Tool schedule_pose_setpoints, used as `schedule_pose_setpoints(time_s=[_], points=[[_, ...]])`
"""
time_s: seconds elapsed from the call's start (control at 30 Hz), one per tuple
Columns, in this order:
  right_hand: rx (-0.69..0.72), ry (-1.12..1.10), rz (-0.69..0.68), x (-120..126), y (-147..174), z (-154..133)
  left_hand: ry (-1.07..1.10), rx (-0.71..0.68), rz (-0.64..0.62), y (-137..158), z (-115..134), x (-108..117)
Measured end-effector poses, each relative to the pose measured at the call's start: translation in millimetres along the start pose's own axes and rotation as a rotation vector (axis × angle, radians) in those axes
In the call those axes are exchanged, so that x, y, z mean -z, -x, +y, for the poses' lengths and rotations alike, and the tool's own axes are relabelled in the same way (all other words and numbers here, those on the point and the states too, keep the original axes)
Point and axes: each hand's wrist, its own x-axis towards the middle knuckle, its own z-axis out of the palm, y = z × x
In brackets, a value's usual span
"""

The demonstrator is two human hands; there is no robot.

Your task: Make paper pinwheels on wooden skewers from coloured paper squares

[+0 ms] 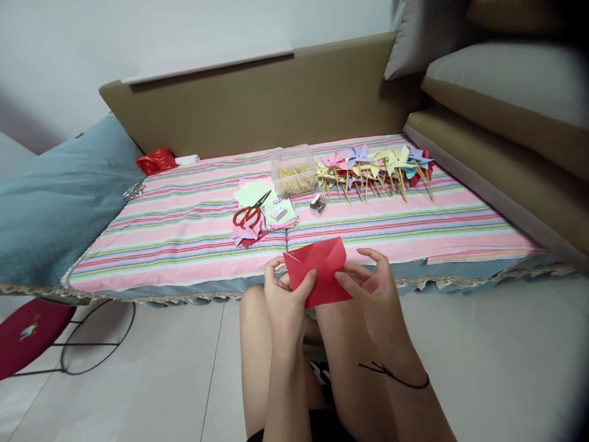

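Observation:
A red sheet of paper [322,273] with diagonal crease lines is held up above my knees. My left hand [288,291] grips its left side, the thumb lying across the front and the fingers behind. On the right edge, my right hand [370,282] pinches the paper between thumb and fingers, with the index finger raised away from it. Beyond the paper, red-handled scissors [251,215] rest on pale green paper [251,191]. Beside them are cut paper pieces [248,234] and a small box [278,212] on a stack of coloured paper [288,221].
Paper pinwheels on sticks [375,166] lie in a heap at the back right. A clear plastic box [294,172] holds many thin sticks, near an open small box [318,205]. Everything sits on a striped cloth [184,233]. A red stool [32,334] stands at the lower left.

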Motion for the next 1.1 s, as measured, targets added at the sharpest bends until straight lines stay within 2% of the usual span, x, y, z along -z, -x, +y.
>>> schedule_pose_setpoints(time_s=[0.2,0.43,0.53,0.63,0.87,1.0,1.1], points=[[-0.015,-0.034,0.071,-10.6,3.7,3.2,0.004,0.014,-0.025,6.4,-1.0,-6.3],[-0.052,0.025,0.077,-1.3,0.6,0.0,-0.02,0.077,-0.088,3.9,4.8,-1.2],[-0.113,0.084,0.02,8.0,-2.9,-0.8,-0.096,0.0,-0.058,-3.3,5.7,8.7],[-0.177,0.155,-0.086,17.0,-4.1,-0.6,-0.208,-0.055,-0.107,-7.6,7.5,18.3],[-0.287,0.28,-0.398,28.8,-1.3,6.0,-0.362,-0.005,-0.26,-6.5,8.8,26.4],[-0.293,0.262,-0.395,30.0,-1.6,8.0,-0.346,-0.067,-0.287,-5.7,9.3,26.5],[-0.297,0.267,-0.354,29.7,-1.3,6.0,-0.349,-0.087,-0.355,-3.4,13.1,26.6]])
